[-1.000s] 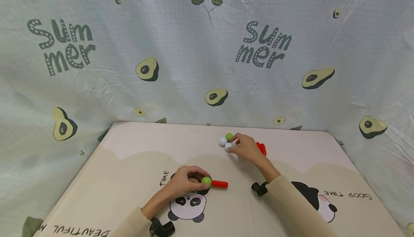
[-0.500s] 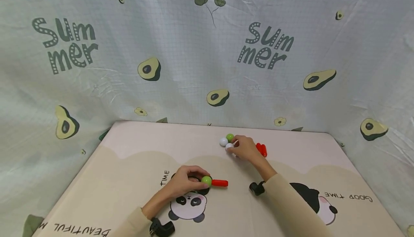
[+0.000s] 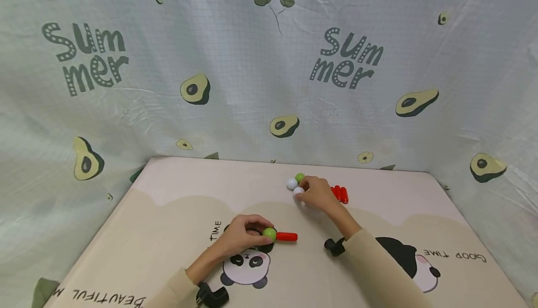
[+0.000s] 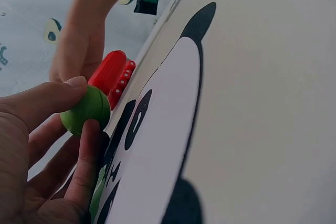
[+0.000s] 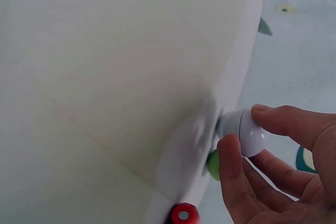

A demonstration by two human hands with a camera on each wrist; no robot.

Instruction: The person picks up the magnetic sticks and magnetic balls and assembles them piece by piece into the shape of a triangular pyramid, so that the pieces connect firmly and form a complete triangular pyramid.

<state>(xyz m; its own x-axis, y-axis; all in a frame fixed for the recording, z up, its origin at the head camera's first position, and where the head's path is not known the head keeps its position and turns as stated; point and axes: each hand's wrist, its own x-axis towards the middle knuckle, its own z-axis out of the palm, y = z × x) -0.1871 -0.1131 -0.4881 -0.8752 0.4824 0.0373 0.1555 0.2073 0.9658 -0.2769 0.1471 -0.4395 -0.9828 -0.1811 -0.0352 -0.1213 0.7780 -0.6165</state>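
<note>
Left hand [image 3: 241, 237]: pinched green ball [image 4: 86, 113], red stick [image 3: 287, 237] beside. Right hand [image 3: 318, 193]: pinched white ball [image 5: 253, 136], partly hid red sticks [image 3: 338, 194]. Beyond lay second white ball [image 3: 292, 184], second green ball [image 3: 300, 177].

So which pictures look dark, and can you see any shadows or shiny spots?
Head view: brightest, with a soft shadow below the right hand; left wrist view: dimmer, though the seam on the green ball shows clearly; right wrist view: dim too, with a small shiny glint on the white ball.
</note>
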